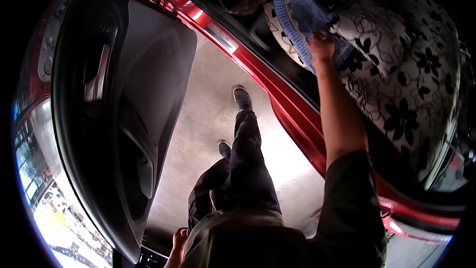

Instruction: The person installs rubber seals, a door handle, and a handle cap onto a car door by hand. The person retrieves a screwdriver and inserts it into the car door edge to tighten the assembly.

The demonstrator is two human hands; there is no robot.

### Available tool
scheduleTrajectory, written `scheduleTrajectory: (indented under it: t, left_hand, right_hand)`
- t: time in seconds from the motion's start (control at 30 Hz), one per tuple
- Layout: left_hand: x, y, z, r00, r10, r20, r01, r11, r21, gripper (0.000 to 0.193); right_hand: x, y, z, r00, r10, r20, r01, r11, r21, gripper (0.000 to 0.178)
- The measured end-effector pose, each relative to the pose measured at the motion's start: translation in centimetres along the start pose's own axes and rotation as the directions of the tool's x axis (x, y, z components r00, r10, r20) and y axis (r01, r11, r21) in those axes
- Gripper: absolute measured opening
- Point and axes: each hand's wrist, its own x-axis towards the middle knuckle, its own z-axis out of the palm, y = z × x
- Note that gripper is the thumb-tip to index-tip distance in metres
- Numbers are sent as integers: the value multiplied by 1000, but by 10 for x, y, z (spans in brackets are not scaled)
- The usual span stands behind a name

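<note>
We stand beside a red car (292, 114) with its door (124, 119) swung wide open at our left; the door's dark inner panel fills the left side of the view, with the window glass below it reflecting a bright street. The grey concrete floor (208, 119) lies between the door and the red sill, and our dark trousers and shoes stand on it, one foot ahead of the other, toes pointing toward the front edge of the sill.

Inside the car, at the upper right, sits the seat (411, 84), dressed in a white cover with black flower prints. On the seat's near edge, toward the sill, lies a blue towel (297, 15) with a ribbed, paler hem. Its long axis runs roughly from the upper middle of the view down toward the seat's front edge, following the curve of the cushion, and its hemmed end points down toward the sill.

Our right hand (322, 47) reaches up along the sill into the car and rests on the blue towel at its lower end, fingers curled and pressing into the cloth where it meets the flowered cover; it seems to grip the fabric. Our left hand (179, 238) hangs low by our hip at the bottom edge, loosely closed with nothing in it.
</note>
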Motion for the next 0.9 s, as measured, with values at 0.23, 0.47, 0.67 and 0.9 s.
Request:
scheduleTrajectory:
  t: [0.23, 0.47, 0.67, 0.9]
  left_hand:
    - [-46, 207, 16, 992, 25, 127, -45, 986, 158, 25]
    - [-34, 223, 19, 951, -213, 222, 277, 907, -316, 27]
    - [-13, 244, 39, 946, -230, 229, 304, 873, -380, 27]
    - [-7, 279, 48, 950, -219, 220, 286, 894, -344, 26]
  right_hand:
    - [120, -9, 11, 847, -531, 17, 411, 634, -655, 49]
    - [33, -21, 28, 777, -585, 232, 623, 666, -411, 26]
    - [18, -29, 53, 743, -569, 352, 660, 712, -241, 27]
    - [32, -16, 68, 737, -571, 363, 675, 645, -357, 31]
